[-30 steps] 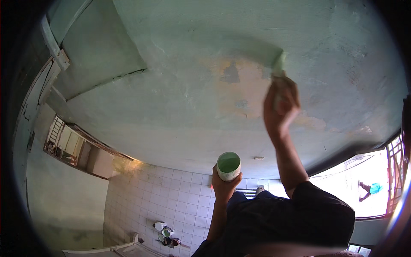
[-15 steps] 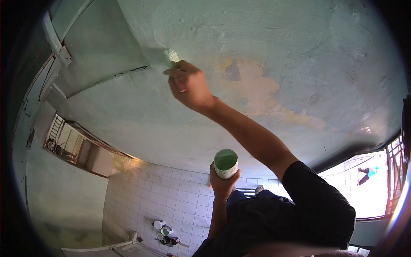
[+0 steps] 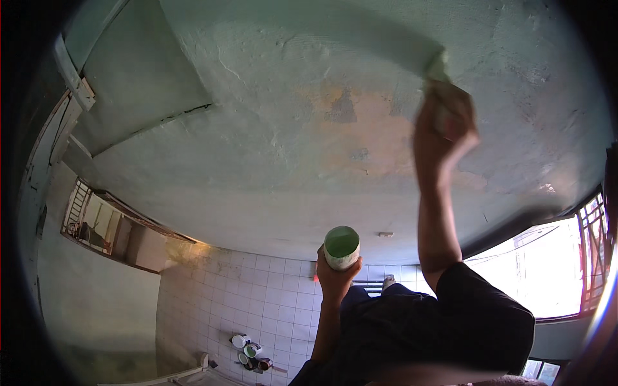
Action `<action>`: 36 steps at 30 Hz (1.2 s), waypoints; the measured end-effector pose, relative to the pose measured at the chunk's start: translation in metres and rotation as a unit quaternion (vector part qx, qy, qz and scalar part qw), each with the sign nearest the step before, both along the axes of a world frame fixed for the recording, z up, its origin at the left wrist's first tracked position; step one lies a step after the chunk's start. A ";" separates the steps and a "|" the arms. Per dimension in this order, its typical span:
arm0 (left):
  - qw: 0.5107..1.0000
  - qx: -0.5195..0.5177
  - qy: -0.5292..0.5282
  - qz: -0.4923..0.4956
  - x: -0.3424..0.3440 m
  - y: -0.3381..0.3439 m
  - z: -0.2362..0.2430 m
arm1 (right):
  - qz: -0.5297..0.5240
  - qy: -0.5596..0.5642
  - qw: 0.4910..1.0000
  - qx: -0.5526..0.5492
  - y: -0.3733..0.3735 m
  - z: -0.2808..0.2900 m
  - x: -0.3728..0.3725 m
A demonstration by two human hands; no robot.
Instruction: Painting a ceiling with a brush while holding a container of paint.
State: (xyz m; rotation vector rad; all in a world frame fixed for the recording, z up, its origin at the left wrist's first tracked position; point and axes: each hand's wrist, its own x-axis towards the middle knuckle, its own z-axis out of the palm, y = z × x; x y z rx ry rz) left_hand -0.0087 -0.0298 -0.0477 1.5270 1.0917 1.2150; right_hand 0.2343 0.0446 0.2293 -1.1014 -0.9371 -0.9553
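My right hand (image 3: pixel 445 125), smeared a little by motion, is raised against the pale green wall (image 3: pixel 257 167). Its fingers are closed around a paintbrush (image 3: pixel 438 67), whose light green bristles are at the wall surface, right of the peeled tan patch (image 3: pixel 370 132). Lower down, my left hand (image 3: pixel 336 278) grips a round white tub (image 3: pixel 346 262) near my body. Green paint (image 3: pixel 341 241) shows inside the tub, which is tilted toward the camera. The brush handle is mostly hidden by my fingers.
Several paint cans (image 3: pixel 252 350) stand together on the white tiled floor (image 3: pixel 222 302). Under my feet are the bars of a step or ladder (image 3: pixel 368 286). A bright barred window (image 3: pixel 534 270) lies to the right, an opening (image 3: pixel 119 225) to the left.
My right hand has swept the brush from left of the tan patch across to its right side. My left hand still holds the tub in about the same place.
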 end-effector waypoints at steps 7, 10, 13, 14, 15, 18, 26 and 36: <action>1.000 0.006 -0.019 0.010 0.000 0.003 -0.003 | 0.133 -0.101 0.978 -0.128 0.115 0.017 -0.128; 1.000 -0.005 0.003 0.008 0.000 0.002 0.007 | 0.272 -0.134 0.938 -0.170 0.146 0.031 -0.179; 1.000 0.012 0.005 0.007 0.003 0.003 0.004 | 0.339 -0.147 0.920 -0.132 0.140 0.039 -0.172; 1.000 0.002 0.001 0.004 0.004 0.002 0.003 | 0.321 -0.158 0.929 -0.094 0.139 0.034 -0.154; 1.000 -0.007 -0.002 0.000 0.003 0.002 0.002 | 0.313 -0.144 0.933 -0.103 0.127 0.030 -0.133; 1.000 0.004 0.008 -0.004 0.001 0.001 0.002 | 0.267 -0.062 0.953 -0.127 0.067 0.009 -0.060; 0.999 -0.016 0.034 0.004 -0.006 0.010 0.002 | 0.042 -0.006 0.998 -0.052 -0.047 -0.055 0.021; 0.998 -0.002 0.024 0.055 -0.013 0.000 0.001 | 0.130 -0.062 0.982 -0.121 0.086 -0.073 -0.109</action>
